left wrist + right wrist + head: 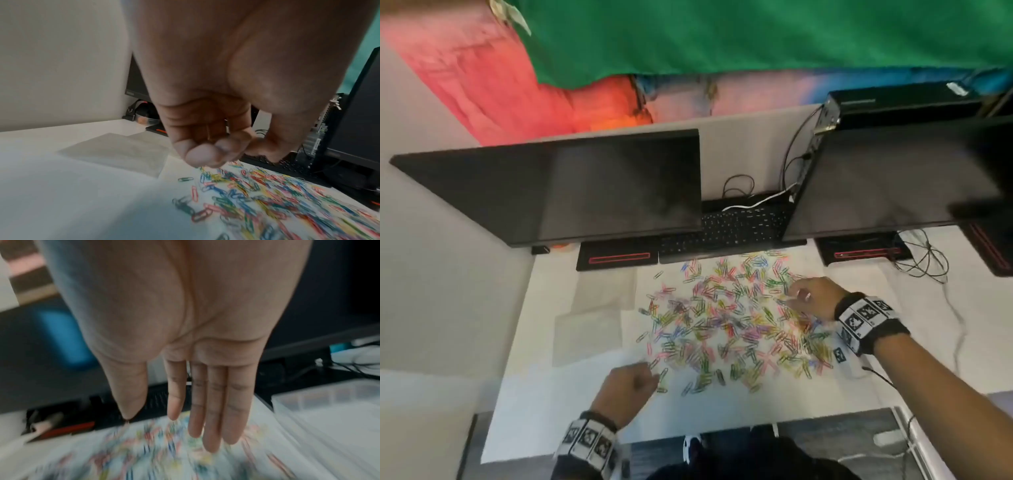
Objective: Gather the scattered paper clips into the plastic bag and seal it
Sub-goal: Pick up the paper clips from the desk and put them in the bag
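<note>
Many coloured paper clips (729, 318) lie scattered across the white desk. Two clear plastic bags (602, 291) lie flat to the left of the pile, one nearer (585, 335). My left hand (650, 375) sits at the pile's near-left edge with its fingers curled in toward the thumb; in the left wrist view its fingertips (205, 154) hover just above the clips (257, 191), with no clip showing among them and the bag (119, 152) beyond. My right hand (796, 291) reaches over the far-right part of the pile, and its fingers (211, 426) are straight above the blurred clips (154, 451).
Two dark monitors (585, 185) (893, 178) stand behind the pile, with a black keyboard (729, 229) between them. Black cables (924, 257) trail at the right. A translucent plastic box (329, 399) shows to the right in the right wrist view. The desk's front edge (688, 435) is near me.
</note>
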